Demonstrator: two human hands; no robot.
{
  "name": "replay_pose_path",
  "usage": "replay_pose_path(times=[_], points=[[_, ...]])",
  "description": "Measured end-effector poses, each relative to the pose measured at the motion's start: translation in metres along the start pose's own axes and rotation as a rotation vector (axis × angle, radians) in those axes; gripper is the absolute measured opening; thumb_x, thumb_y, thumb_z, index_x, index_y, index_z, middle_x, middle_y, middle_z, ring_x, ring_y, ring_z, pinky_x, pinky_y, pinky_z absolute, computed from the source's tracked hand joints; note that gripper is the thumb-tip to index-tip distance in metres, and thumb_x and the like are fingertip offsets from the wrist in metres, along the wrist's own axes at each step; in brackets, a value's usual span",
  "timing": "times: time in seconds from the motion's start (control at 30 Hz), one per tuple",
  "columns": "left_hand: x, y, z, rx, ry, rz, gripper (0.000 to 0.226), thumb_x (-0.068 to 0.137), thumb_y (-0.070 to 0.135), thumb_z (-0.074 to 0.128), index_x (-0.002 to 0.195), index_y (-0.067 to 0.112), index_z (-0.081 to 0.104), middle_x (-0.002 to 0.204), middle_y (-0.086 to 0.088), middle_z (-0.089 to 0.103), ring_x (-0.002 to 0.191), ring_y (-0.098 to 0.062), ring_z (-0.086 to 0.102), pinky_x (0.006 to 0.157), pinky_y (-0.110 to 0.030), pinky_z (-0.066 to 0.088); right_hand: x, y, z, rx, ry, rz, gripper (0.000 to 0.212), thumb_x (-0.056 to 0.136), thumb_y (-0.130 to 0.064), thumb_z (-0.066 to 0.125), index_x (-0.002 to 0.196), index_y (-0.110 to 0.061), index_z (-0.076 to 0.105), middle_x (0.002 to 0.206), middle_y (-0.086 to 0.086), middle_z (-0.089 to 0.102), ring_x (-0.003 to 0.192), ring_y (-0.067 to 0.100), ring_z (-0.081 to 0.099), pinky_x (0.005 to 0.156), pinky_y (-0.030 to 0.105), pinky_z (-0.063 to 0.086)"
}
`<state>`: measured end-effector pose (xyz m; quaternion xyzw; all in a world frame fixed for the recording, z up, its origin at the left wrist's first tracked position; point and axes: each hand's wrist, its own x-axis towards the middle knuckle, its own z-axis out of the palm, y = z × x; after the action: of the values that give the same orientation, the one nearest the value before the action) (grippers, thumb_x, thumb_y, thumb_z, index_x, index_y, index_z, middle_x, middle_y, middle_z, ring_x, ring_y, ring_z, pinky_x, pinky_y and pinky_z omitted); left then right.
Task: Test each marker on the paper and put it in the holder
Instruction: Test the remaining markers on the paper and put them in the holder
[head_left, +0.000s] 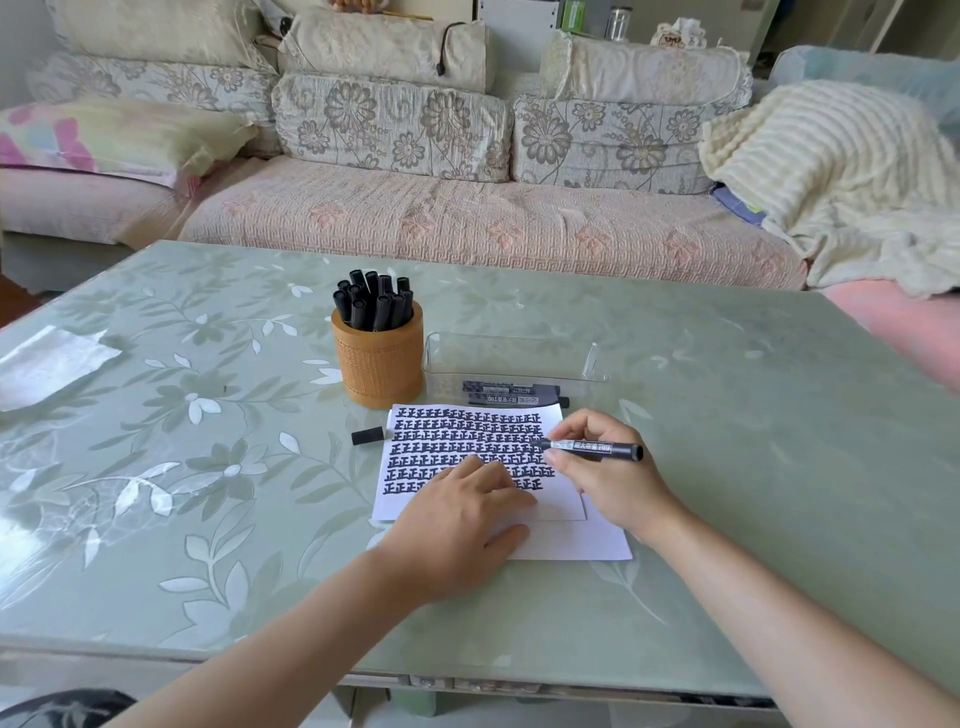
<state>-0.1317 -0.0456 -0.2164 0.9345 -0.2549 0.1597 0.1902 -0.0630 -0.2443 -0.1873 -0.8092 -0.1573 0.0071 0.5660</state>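
Note:
A white paper (563, 540) covered with rows of black written marks lies on the table. My left hand (457, 525) rests flat on it, fingers spread. My right hand (602, 467) grips an uncapped black marker (597, 448), its tip pointing left over the right end of the rows. The marker's black cap (367, 435) lies just left of the paper. Behind the paper stands an orange-brown round holder (378, 358) filled with several black markers. A clear plastic tray (511, 358) to its right holds two more markers (511, 393).
The table (208, 467) has a green floral cover. A folded clear plastic sheet (49, 364) lies at its far left. A sofa (467, 208) with cushions and a cream blanket (831, 171) runs behind the table.

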Motion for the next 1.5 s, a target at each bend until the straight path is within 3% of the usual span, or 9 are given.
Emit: replay_pose_path(times=[0.17,0.33,0.43,0.57,0.67,0.8,0.93,1.13,1.5], points=[[0.005,-0.019,-0.024,-0.027,0.089,-0.018,0.023,0.094,0.032,0.053,0.110,0.024,0.067,0.098,0.007,0.059,0.091,-0.017,0.054,0.072,-0.031,0.048,0.006,-0.016,-0.002,0.031,-0.060,-0.053,0.032,0.097,-0.004,0.056,0.104,-0.031,0.071,0.078,0.007,0.067,0.052,0.019,0.046,0.055,0.025,0.041],[0.001,-0.070,-0.050,0.159,0.176,-0.328,0.023,0.091,0.013,0.060,0.112,0.015,0.067,0.106,-0.001,0.061,0.099,-0.023,0.053,0.083,-0.044,0.051,0.011,-0.020,0.003,0.103,-0.264,0.005,0.062,0.096,0.015,0.033,0.123,-0.033,0.062,0.092,0.000,0.063,0.065,0.021,0.055,0.053,0.028,0.042],[-0.008,-0.090,-0.059,0.223,0.090,-0.529,0.034,0.093,0.018,0.053,0.127,0.016,0.057,0.122,-0.005,0.054,0.113,-0.026,0.043,0.095,-0.045,0.044,0.011,-0.026,0.010,0.190,-0.285,0.072,0.050,0.102,0.007,0.026,0.116,-0.018,0.067,0.093,0.006,0.056,0.068,0.025,0.059,0.056,0.032,0.050],[-0.013,-0.101,-0.060,0.206,-0.061,-0.655,0.031,0.097,0.029,0.048,0.125,0.021,0.057,0.120,-0.001,0.051,0.113,-0.021,0.039,0.089,-0.036,0.042,0.012,-0.028,0.014,0.026,-0.257,0.070,0.036,0.095,0.009,0.031,0.083,-0.015,0.055,0.067,0.007,0.050,0.052,0.016,0.047,0.049,0.028,0.038],[-0.012,-0.103,-0.061,0.166,-0.021,-0.643,0.023,0.097,0.029,0.052,0.114,0.020,0.064,0.109,0.001,0.051,0.108,-0.020,0.042,0.083,-0.035,0.043,0.013,-0.028,0.016,-0.069,-0.205,0.005,0.028,0.095,0.004,0.045,0.085,-0.022,0.049,0.075,-0.003,0.050,0.057,0.015,0.042,0.053,0.025,0.036],[-0.008,-0.092,-0.069,0.040,0.140,-0.527,0.010,0.093,0.025,0.060,0.102,0.024,0.064,0.097,0.008,0.055,0.095,-0.016,0.053,0.071,-0.028,0.041,0.017,-0.025,0.021,-0.184,-0.172,-0.033,0.029,0.091,-0.008,0.064,0.105,-0.033,0.060,0.095,-0.012,0.057,0.068,-0.002,0.050,0.071,0.018,0.043],[-0.008,-0.076,-0.074,-0.047,0.183,-0.374,0.012,0.090,0.021,0.066,0.101,0.025,0.064,0.091,0.015,0.059,0.079,-0.006,0.058,0.066,-0.029,0.051,0.017,-0.027,0.027,-0.315,-0.090,-0.149,0.023,0.086,-0.011,0.072,0.102,-0.027,0.071,0.098,-0.019,0.062,0.096,-0.009,0.055,0.082,0.004,0.036],[-0.006,-0.065,-0.072,-0.095,0.167,-0.267,0.009,0.091,0.023,0.063,0.100,0.025,0.065,0.086,0.023,0.052,0.077,0.000,0.053,0.063,-0.013,0.040,0.017,-0.031,0.029,-0.410,-0.050,-0.222,0.021,0.086,-0.018,0.069,0.099,-0.034,0.068,0.099,-0.019,0.062,0.098,0.002,0.058,0.085,0.023,0.046],[-0.003,-0.058,-0.071,-0.122,0.105,-0.254,0.014,0.093,0.026,0.059,0.105,0.027,0.066,0.089,0.015,0.056,0.081,-0.003,0.054,0.066,-0.012,0.040,0.015,-0.031,0.032,-0.449,-0.091,-0.230,0.020,0.086,-0.020,0.069,0.098,-0.036,0.068,0.097,-0.024,0.061,0.095,-0.002,0.057,0.081,0.020,0.044]])
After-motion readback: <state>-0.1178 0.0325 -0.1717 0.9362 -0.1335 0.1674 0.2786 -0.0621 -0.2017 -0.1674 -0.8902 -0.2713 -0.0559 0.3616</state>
